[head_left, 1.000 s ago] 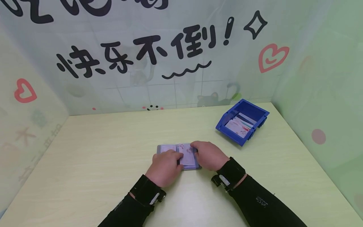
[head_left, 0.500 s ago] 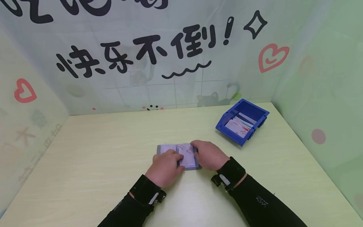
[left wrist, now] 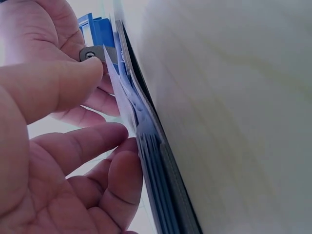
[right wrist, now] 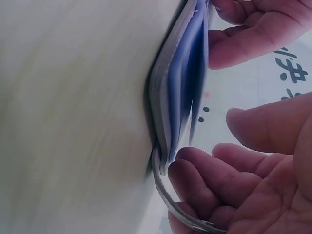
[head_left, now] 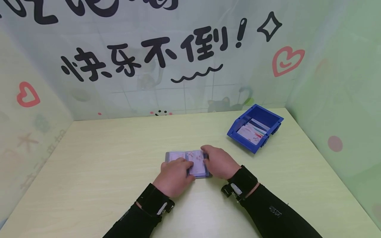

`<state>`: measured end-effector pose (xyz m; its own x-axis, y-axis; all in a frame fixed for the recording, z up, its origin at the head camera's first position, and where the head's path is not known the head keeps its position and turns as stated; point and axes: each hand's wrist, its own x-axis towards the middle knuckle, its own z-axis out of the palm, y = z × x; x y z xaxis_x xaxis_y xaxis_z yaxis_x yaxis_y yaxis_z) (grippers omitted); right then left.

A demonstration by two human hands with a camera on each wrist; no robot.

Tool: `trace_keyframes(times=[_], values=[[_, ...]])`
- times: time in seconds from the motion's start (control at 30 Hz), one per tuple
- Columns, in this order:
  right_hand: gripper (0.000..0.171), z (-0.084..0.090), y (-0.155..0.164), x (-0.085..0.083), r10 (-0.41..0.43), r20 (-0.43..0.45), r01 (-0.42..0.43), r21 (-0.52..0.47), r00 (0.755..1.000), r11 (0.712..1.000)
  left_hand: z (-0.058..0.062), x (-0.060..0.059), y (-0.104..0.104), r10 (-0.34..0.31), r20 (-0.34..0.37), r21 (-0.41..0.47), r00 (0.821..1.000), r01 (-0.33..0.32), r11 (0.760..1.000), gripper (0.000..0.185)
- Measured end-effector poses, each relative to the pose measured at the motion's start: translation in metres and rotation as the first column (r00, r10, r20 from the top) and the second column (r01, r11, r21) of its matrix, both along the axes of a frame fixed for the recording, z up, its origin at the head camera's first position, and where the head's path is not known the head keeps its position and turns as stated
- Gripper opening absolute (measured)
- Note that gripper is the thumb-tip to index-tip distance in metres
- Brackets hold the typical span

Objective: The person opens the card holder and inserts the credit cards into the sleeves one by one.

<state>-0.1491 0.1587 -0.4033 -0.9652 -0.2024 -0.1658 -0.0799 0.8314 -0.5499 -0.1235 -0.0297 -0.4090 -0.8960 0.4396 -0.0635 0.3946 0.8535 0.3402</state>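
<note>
An open card holder (head_left: 167, 156) with a grey cover and clear sleeve pages lies on the table. A pale pink card with a flower print (head_left: 197, 161) lies on its right page. My left hand (head_left: 173, 177) rests over the left page, its fingertips on the holder near the fold. My right hand (head_left: 221, 162) is at the right edge. In the right wrist view its thumb stands apart from the page, and its loosely bent fingers touch the edge beside the grey strap (right wrist: 168, 195). The strap's metal snap (left wrist: 90, 55) shows in the left wrist view.
A blue plastic bin (head_left: 254, 127) holding several printed cards stands at the back right of the pale wooden table (head_left: 113, 158). Printed fabric walls (head_left: 190, 96) enclose the back and both sides.
The card on the right page lies straighter than a second ago. My right thumb and forefinger have shifted slightly up at the page's upper right corner. My left hand has barely moved.
</note>
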Motion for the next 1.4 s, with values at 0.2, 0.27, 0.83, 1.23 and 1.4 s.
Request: trace_keyframes(times=[0.2, 0.27, 0.83, 1.23, 1.4], values=[[0.046, 0.000, -0.002, -0.001, -0.052, -0.005, 0.052, -0.046, 0.999, 0.998, 0.000, 0.000, 0.000, -0.015, -0.009, -0.016, 1.000, 0.015, 1.000, 0.047], [0.046, 0.001, -0.002, -0.001, -0.067, -0.005, 0.066, -0.060, 0.998, 0.996, 0.000, 0.000, 0.000, -0.018, -0.011, -0.018, 1.000, 0.018, 1.000, 0.048], [0.043, 0.000, -0.005, -0.001, -0.101, 0.020, 0.102, -0.117, 0.995, 0.988, 0.001, -0.003, -0.008, 0.043, 0.011, 0.045, 0.999, -0.043, 0.998, 0.051], [0.043, 0.002, -0.007, -0.001, -0.123, 0.052, 0.128, -0.099, 0.991, 0.987, 0.004, -0.012, -0.028, 0.151, -0.022, -0.045, 0.988, -0.152, 0.987, 0.055], [0.040, 0.002, -0.007, 0.000, -0.114, 0.043, 0.118, -0.105, 0.993, 0.987, 0.003, -0.013, -0.028, 0.147, -0.022, -0.045, 0.989, -0.148, 0.988, 0.056]])
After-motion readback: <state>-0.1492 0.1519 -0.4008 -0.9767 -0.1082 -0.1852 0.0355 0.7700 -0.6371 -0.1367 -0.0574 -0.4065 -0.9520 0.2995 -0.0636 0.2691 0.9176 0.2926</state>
